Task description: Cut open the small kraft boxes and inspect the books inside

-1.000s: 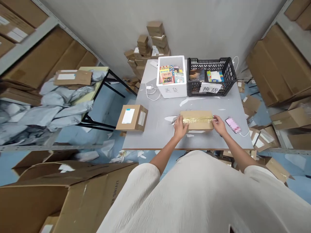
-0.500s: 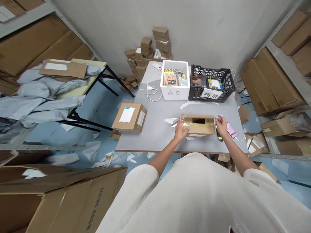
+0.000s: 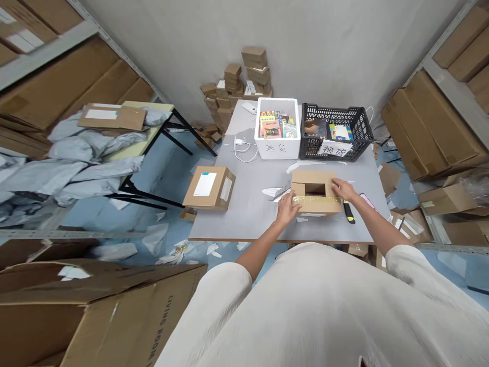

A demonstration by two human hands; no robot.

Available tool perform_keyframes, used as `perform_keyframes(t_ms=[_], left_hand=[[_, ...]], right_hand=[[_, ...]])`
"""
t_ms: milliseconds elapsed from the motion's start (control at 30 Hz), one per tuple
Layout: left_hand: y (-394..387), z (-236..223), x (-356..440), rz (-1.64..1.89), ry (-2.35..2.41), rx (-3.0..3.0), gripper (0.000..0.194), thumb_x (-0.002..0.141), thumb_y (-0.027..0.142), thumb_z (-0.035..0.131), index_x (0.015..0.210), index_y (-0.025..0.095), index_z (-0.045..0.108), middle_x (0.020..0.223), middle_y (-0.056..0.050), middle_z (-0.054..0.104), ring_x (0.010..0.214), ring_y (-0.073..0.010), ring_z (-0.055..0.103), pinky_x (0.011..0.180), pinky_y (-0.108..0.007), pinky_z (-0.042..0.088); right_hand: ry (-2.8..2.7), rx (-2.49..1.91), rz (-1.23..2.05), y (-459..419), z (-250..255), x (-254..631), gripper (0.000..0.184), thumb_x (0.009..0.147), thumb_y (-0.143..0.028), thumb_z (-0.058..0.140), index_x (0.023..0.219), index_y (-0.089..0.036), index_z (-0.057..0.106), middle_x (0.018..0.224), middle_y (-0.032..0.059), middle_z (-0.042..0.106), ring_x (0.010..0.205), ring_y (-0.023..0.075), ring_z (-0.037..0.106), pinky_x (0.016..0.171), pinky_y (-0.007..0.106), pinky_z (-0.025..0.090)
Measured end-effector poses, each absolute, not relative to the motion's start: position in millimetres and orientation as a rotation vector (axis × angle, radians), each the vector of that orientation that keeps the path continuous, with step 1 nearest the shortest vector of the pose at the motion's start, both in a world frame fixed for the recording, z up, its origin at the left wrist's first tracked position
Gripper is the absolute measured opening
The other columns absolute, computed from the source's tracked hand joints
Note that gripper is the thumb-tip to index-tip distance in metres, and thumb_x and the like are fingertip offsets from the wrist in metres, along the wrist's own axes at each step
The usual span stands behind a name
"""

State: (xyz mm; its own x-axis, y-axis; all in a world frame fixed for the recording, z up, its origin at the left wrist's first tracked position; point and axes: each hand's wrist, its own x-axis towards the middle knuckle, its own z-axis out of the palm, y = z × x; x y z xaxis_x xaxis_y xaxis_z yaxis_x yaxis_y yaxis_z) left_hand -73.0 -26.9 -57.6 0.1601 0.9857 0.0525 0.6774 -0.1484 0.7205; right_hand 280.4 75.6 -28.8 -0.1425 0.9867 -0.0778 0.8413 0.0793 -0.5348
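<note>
A small cardboard box (image 3: 315, 177) lies on the grey table (image 3: 252, 204) in front of me, its top flaps folded apart so a dark gap shows in the middle. My left hand (image 3: 286, 206) grips the box's near left corner, fingers curled on the taped flap. My right hand (image 3: 343, 188) rests on the right end of the box, fingers pressed on the flap there. A black and yellow utility knife (image 3: 348, 212) lies on the table just right of the box.
A sealed labelled box (image 3: 209, 187) overhangs the table's left edge. A white foam bin (image 3: 278, 148) and a black crate (image 3: 336, 133), both holding books, stand at the back. A phone (image 3: 369, 200) and cable lie at the right. Cartons, shelves and paper scraps surround the table.
The taped box has been opened: its flaps went from shut to spread apart. My right hand moved from the box's end onto its top flap. The knife now lies in view.
</note>
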Motion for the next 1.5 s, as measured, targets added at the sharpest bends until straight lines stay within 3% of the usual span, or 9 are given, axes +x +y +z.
perform_keyframes(t_ms=[233,433,600,733,900,1000,1267,1433,1500], left_hand=[[-24.9,-36.0,-67.8,0.633,1.715,1.958,0.052,0.105,0.038,0.066,0.155,0.028,0.059,0.151,-0.013,0.070,0.156,-0.0365,0.048,0.125,-0.055,0.035],[-29.8,-9.5,-73.1,0.718,1.647,1.980,0.038,0.116,0.039,0.042,0.133,0.029,0.074,0.115,-0.006,0.080,0.125,-0.0274,0.068,0.123,-0.049,0.037],[-40.6,-3.1,-81.7,0.562,1.402,2.057,0.031,0.108,0.033,0.054,0.126,0.028,0.079,0.093,-0.003,0.078,0.107,-0.0263,0.073,0.118,-0.048,0.043],[-46.0,-4.4,-82.4,0.332,1.212,2.230,0.045,0.097,0.036,0.073,0.141,0.028,0.074,0.128,-0.010,0.076,0.132,-0.0334,0.066,0.119,-0.051,0.045],[-40.7,-6.4,-64.7,0.050,0.986,2.558,0.077,0.093,0.020,0.076,0.166,0.025,0.050,0.172,-0.017,0.050,0.166,-0.0381,0.035,0.130,-0.061,0.030],[-37.2,-4.3,-57.3,-0.064,0.993,2.606,0.078,0.094,0.018,0.073,0.167,0.026,0.047,0.172,-0.017,0.051,0.171,-0.0404,0.026,0.132,-0.069,0.023],[-57.5,2.7,-84.5,0.160,1.335,2.573,0.083,0.097,0.046,0.079,0.171,0.030,0.046,0.173,-0.018,0.048,0.172,-0.0443,0.023,0.137,-0.072,0.009],[-64.5,-2.6,-103.5,0.210,1.714,2.337,0.096,0.094,0.063,0.078,0.175,0.028,0.040,0.172,-0.020,0.049,0.171,-0.0502,0.021,0.136,-0.075,0.010],[-61.0,-3.9,-107.0,0.158,1.719,2.258,0.099,0.095,0.065,0.076,0.177,0.027,0.036,0.168,-0.020,0.052,0.167,-0.0492,0.031,0.136,-0.071,0.016]], right_hand=[[-2.147,-1.905,0.735,92.7,-35.0,282.7,0.053,0.102,-0.066,0.055,0.129,-0.028,0.080,0.142,0.0111,0.078,0.129,0.0400,0.069,0.115,0.059,0.052],[-2.135,-1.906,0.740,94.9,-34.9,283.0,0.050,0.098,-0.070,0.058,0.121,-0.031,0.080,0.122,0.0106,0.083,0.122,0.0431,0.067,0.109,0.063,0.051],[-2.133,-2.006,0.764,81.4,-29.1,268.3,0.055,0.096,-0.070,0.062,0.128,-0.028,0.078,0.136,0.0160,0.078,0.129,0.0499,0.060,0.111,0.069,0.044],[-2.219,-2.016,0.693,64.1,-22.9,250.7,0.073,0.096,-0.074,0.058,0.151,-0.026,0.066,0.161,0.0171,0.062,0.137,0.0513,0.052,0.112,0.069,0.042],[-2.324,-2.185,0.575,48.9,-11.4,231.7,0.088,0.097,-0.080,0.052,0.167,-0.026,0.047,0.172,0.0183,0.048,0.143,0.0490,0.046,0.114,0.063,0.040],[-2.352,-2.214,0.543,45.1,-4.9,226.5,0.091,0.097,-0.082,0.051,0.168,-0.025,0.044,0.172,0.0201,0.045,0.145,0.0492,0.044,0.114,0.061,0.040],[-2.347,-2.227,0.551,47.0,-5.3,229.9,0.086,0.097,-0.072,0.055,0.169,-0.027,0.042,0.176,0.0184,0.043,0.145,0.0484,0.045,0.113,0.062,0.043],[-2.315,-2.196,0.546,48.1,-14.7,234.5,0.088,0.096,-0.072,0.056,0.171,-0.028,0.044,0.180,0.0179,0.038,0.147,0.0511,0.044,0.114,0.067,0.043],[-2.280,-2.173,0.566,47.9,-17.0,236.7,0.089,0.095,-0.073,0.058,0.171,-0.028,0.045,0.181,0.0179,0.037,0.149,0.0521,0.043,0.115,0.070,0.042]])
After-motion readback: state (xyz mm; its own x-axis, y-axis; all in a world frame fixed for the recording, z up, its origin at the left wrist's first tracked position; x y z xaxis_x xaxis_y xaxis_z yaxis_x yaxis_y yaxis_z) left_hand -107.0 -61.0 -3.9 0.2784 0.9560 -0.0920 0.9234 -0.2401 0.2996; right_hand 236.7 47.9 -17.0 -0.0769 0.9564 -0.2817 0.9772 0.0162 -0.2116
